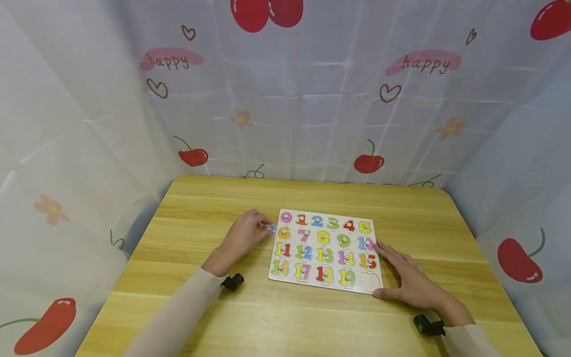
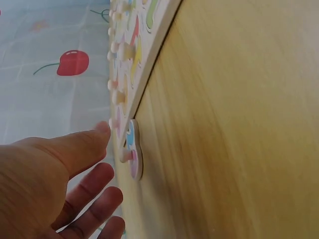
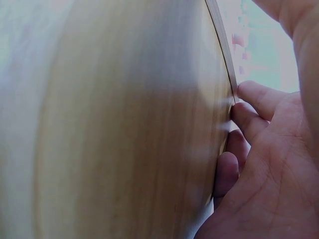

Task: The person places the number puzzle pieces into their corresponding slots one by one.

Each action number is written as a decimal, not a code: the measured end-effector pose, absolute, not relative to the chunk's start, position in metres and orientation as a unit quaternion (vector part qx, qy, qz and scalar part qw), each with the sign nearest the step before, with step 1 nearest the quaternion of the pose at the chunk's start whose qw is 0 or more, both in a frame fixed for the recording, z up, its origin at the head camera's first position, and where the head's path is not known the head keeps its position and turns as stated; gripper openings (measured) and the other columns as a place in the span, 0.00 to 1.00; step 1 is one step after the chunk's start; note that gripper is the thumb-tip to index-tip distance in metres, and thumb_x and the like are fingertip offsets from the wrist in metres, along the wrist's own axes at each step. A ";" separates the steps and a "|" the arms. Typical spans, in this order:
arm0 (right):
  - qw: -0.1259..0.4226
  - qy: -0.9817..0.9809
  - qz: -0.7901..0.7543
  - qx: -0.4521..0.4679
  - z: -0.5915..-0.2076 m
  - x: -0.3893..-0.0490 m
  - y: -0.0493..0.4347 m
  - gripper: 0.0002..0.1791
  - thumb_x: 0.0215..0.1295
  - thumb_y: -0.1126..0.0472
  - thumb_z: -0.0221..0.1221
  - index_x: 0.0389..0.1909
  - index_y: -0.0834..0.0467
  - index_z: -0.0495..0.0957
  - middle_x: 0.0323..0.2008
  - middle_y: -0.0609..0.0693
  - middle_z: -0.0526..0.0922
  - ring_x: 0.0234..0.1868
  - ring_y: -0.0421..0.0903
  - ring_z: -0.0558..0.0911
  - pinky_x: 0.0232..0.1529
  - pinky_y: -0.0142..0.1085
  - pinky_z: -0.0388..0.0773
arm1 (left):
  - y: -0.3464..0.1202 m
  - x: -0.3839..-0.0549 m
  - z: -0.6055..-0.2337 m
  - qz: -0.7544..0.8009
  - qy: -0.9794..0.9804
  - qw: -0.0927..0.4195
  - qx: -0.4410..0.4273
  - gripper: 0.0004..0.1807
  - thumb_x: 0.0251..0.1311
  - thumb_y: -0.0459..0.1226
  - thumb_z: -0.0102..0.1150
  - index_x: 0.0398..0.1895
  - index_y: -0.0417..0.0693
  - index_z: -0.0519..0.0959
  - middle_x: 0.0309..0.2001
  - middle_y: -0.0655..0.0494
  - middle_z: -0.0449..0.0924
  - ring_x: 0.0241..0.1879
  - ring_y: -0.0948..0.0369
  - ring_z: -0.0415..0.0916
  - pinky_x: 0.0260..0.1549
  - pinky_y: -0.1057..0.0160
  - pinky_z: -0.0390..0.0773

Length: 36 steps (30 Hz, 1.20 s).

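Note:
A wooden number puzzle board (image 1: pixel 312 283) lies on the table, its numbers bearing small knobs; the lower right recess (image 1: pixel 370 281) holds no piece. Against the board's left edge is a loose blue and purple number piece (image 2: pixel 133 167) with a pale knob, flat on the table. My left hand (image 1: pixel 243 235) is right beside this piece, thumb and fingers apart and not closed on it in the left wrist view. My right hand (image 1: pixel 417 285) rests at the board's right side, fingertips touching the edge and thumb at the lower right corner.
The wooden table (image 1: pixel 312 322) has rounded back corners. White curtains (image 1: pixel 303 134) printed with cherries, hearts and flowers stand behind it and on both sides. A black wrist device (image 1: pixel 233 282) shows below the left wrist, another black device (image 1: pixel 429 326) by the right.

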State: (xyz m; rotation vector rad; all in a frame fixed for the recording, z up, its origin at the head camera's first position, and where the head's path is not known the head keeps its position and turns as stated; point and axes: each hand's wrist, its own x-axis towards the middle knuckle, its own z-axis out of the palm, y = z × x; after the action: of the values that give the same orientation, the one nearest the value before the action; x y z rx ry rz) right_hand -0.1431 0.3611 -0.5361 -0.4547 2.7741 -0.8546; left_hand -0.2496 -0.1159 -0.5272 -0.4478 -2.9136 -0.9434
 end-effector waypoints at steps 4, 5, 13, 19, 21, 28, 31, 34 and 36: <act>0.103 0.941 -0.286 -0.151 -0.535 -0.143 0.360 0.67 0.62 0.35 0.84 0.95 0.49 0.59 0.95 0.63 0.57 0.84 0.76 0.63 0.70 0.80 0.60 | -0.117 -0.253 -0.532 -0.296 -0.944 0.018 -0.144 0.09 0.75 0.41 0.81 0.51 0.48 0.96 0.47 0.54 0.88 0.48 0.54 0.83 0.52 0.53 0.87; 0.104 0.941 -0.286 -0.151 -0.535 -0.143 0.360 0.67 0.62 0.34 0.84 0.95 0.49 0.59 0.95 0.62 0.57 0.84 0.76 0.63 0.70 0.80 0.60 | -0.117 -0.253 -0.533 -0.293 -0.945 0.017 -0.143 0.07 0.75 0.41 0.81 0.49 0.49 0.96 0.46 0.55 0.87 0.47 0.55 0.82 0.52 0.54 0.87; 0.105 0.941 -0.286 -0.149 -0.534 -0.143 0.359 0.67 0.62 0.34 0.84 0.95 0.49 0.59 0.95 0.62 0.57 0.84 0.75 0.63 0.71 0.80 0.61 | -0.122 -0.258 -0.533 -0.302 -0.939 0.002 -0.162 0.04 0.77 0.32 0.77 0.42 0.50 0.95 0.45 0.56 0.91 0.48 0.57 0.83 0.55 0.53 0.88; 0.108 0.941 -0.285 -0.147 -0.534 -0.144 0.359 0.67 0.62 0.34 0.84 0.95 0.49 0.59 0.95 0.62 0.57 0.84 0.74 0.63 0.71 0.80 0.61 | -0.130 -0.260 -0.533 -0.326 -0.930 -0.004 -0.171 0.06 0.76 0.31 0.76 0.50 0.50 0.95 0.54 0.53 0.95 0.56 0.54 0.88 0.62 0.49 0.90; 0.110 0.941 -0.285 -0.146 -0.534 -0.144 0.359 0.68 0.62 0.34 0.84 0.95 0.49 0.58 0.95 0.62 0.56 0.83 0.74 0.63 0.71 0.79 0.61 | -0.132 -0.260 -0.533 -0.327 -0.930 -0.006 -0.167 0.08 0.76 0.33 0.77 0.53 0.48 0.95 0.56 0.52 0.94 0.58 0.52 0.89 0.65 0.47 0.90; 0.110 0.941 -0.285 -0.148 -0.535 -0.145 0.360 0.67 0.63 0.34 0.84 0.96 0.47 0.58 0.96 0.61 0.56 0.84 0.74 0.63 0.69 0.80 0.62 | -0.133 -0.261 -0.535 -0.310 -0.936 0.000 -0.166 0.05 0.76 0.37 0.79 0.49 0.47 0.95 0.53 0.50 0.91 0.55 0.51 0.89 0.61 0.47 0.90; 0.112 0.942 -0.281 -0.147 -0.535 -0.145 0.361 0.67 0.63 0.33 0.84 0.96 0.47 0.58 0.96 0.61 0.56 0.83 0.74 0.63 0.68 0.78 0.63 | -0.131 -0.261 -0.537 -0.301 -0.938 0.012 -0.172 0.04 0.74 0.38 0.80 0.46 0.48 0.96 0.51 0.52 0.91 0.53 0.53 0.88 0.59 0.48 0.90; 0.111 0.943 -0.278 -0.147 -0.536 -0.145 0.361 0.68 0.62 0.33 0.84 0.96 0.48 0.58 0.95 0.61 0.56 0.83 0.74 0.64 0.68 0.78 0.63 | -0.128 -0.260 -0.537 -0.299 -0.938 0.021 -0.176 0.04 0.74 0.38 0.80 0.45 0.48 0.95 0.50 0.53 0.90 0.52 0.54 0.87 0.59 0.49 0.90; 0.109 0.943 -0.277 -0.147 -0.536 -0.145 0.361 0.68 0.62 0.33 0.84 0.95 0.48 0.58 0.95 0.62 0.57 0.84 0.75 0.63 0.69 0.80 0.63 | -0.125 -0.260 -0.536 -0.303 -0.936 0.026 -0.179 0.05 0.74 0.39 0.81 0.45 0.48 0.94 0.50 0.53 0.90 0.52 0.54 0.87 0.59 0.50 0.90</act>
State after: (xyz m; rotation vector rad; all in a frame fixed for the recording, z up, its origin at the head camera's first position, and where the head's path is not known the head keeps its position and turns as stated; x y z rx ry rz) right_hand -0.1445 0.3612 -0.5358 -0.4328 2.7738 -0.8161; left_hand -0.2599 -0.1248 -0.5361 -0.5519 -2.8915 -0.9353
